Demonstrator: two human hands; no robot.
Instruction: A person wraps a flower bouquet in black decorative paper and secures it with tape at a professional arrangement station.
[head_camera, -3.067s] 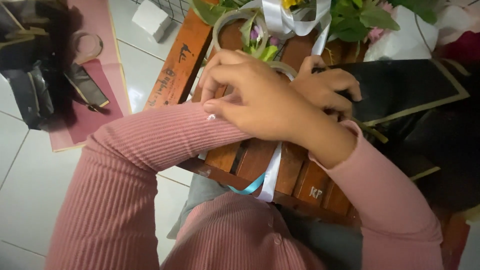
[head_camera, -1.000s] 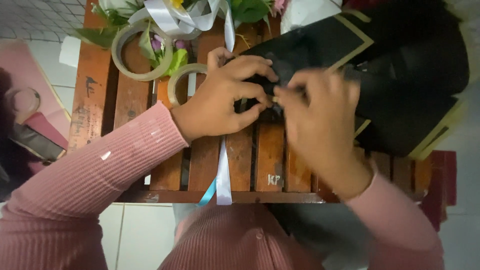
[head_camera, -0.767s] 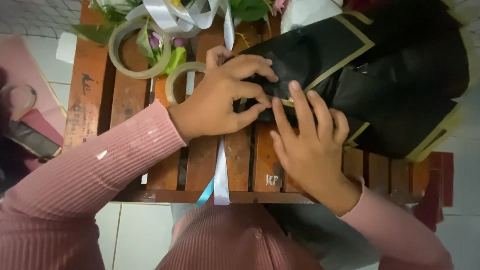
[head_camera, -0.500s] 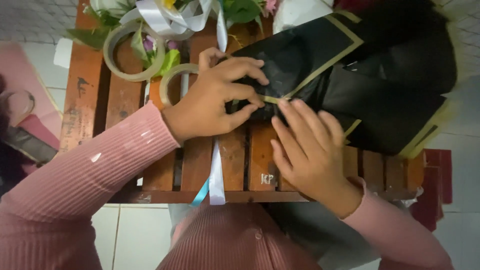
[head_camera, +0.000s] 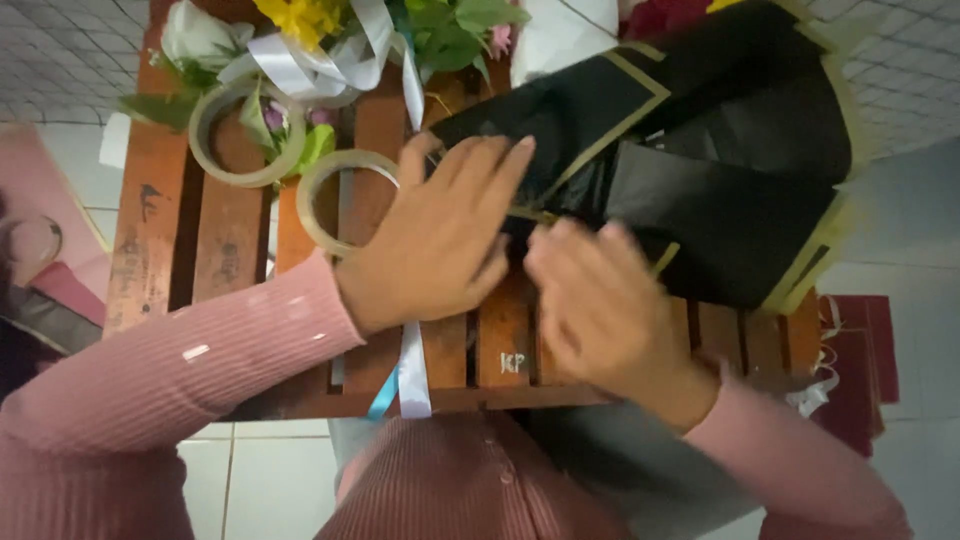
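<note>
While both press black wrapping paper (head_camera: 700, 190) | left hand (head_camera: 440, 240) flat, fingers spread | right hand (head_camera: 600, 300) flat, blurred | 2 tape rolls (head_camera: 245, 135) at 10 o'clock | 1 wooden table (head_camera: 230, 240) | 1 ribbon (head_camera: 412, 365)

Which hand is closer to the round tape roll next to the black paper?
The left hand. Its thumb side sits right beside the tape roll, about touching its rim. The right hand is farther away, across the wooden table.

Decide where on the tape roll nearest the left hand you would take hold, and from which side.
Grip the nearer tape roll across its far-left rim, coming from above. It lies flat on the slatted wooden table, open centre up, so one finger can drop inside. The left hand covers its right edge; the left stays free.
</note>
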